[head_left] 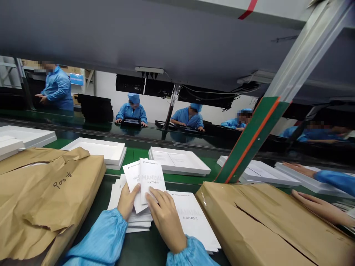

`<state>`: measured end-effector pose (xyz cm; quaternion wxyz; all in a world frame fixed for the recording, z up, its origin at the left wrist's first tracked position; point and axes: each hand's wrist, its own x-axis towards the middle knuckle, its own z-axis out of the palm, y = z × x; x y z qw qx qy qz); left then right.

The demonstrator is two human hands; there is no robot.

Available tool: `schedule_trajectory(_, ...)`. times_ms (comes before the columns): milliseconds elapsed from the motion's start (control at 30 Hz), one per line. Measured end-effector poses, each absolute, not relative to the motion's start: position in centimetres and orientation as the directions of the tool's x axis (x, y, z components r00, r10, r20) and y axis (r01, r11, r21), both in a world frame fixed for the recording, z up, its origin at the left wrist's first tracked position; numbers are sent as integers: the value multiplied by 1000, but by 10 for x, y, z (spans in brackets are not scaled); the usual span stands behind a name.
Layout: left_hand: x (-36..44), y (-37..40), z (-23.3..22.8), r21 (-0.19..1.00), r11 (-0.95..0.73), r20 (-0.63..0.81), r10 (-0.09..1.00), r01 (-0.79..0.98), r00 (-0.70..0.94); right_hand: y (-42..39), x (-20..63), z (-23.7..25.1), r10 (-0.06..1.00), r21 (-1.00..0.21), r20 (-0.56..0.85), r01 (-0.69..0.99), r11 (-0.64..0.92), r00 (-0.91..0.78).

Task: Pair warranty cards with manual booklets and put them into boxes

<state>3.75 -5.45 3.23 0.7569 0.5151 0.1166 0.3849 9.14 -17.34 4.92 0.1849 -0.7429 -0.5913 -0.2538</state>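
Observation:
My left hand (127, 200) is closed around a white booklet (132, 170) whose partly covered title begins "WAR". Overlapping it on the right is a white manual (152, 173) with "MANUAL" and "HYTAB" printed on it. The fingers of my right hand (165, 214) grip the lower part of this manual, thumb hidden beneath. Below my left hand lies a stack of white booklets (138, 224), partly covered by what I hold. To the right of my right hand is a second stack of manuals (191, 218), with "MANUAL" and "HYTAB" on top.
Torn brown paper packages stand left (83, 184) and right (249, 210). White box trays (180, 170) line the green conveyor belt (135, 154) ahead. A slanted metal post (288, 66) rises on the right. Another person's hands (318, 207) reach in there; several blue-clad people work opposite.

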Motion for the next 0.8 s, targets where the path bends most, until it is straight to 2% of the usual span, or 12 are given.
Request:
schedule_trajectory(133,36,-51,34,897,127,232,681,-424,695,-177,97,48,821,-65,541,982,-176,182)
schedule_trajectory(200,35,-48,34,905,97,236,696,-415,678,-176,102,44,800,-191,555,971,-146,229)
schedule_trajectory(267,34,-45,33,908,83,226,727,-411,648,-173,112,39,721,-386,591,912,-141,362)
schedule_trajectory(333,34,-42,33,907,90,208,754,-411,623,-170,122,35,631,-629,567,773,-82,529)
schedule_trajectory(367,34,-41,32,904,103,198,760,-416,619,-169,127,34,620,-740,519,672,-18,588)
schedule_trajectory(400,34,-41,32,897,122,191,759,-424,622,-168,130,34,646,-831,451,555,50,616)
schedule_trajectory(467,35,-42,32,879,181,175,739,-442,650,-170,132,37,772,-946,285,299,129,568)
schedule_trajectory(533,34,-45,34,855,270,147,694,-444,705,-173,129,42,881,-988,150,89,123,449)
schedule_trajectory(600,33,-47,35,826,378,119,608,-418,785,-175,125,47,917,-992,76,-59,107,392)
schedule_trajectory(700,31,-47,37,804,488,99,453,-339,886,-176,123,47,891,-975,15,-189,113,454)
schedule_trajectory(800,31,-46,37,840,489,32,387,-235,922,-174,127,43,864,-960,-27,-254,117,502)
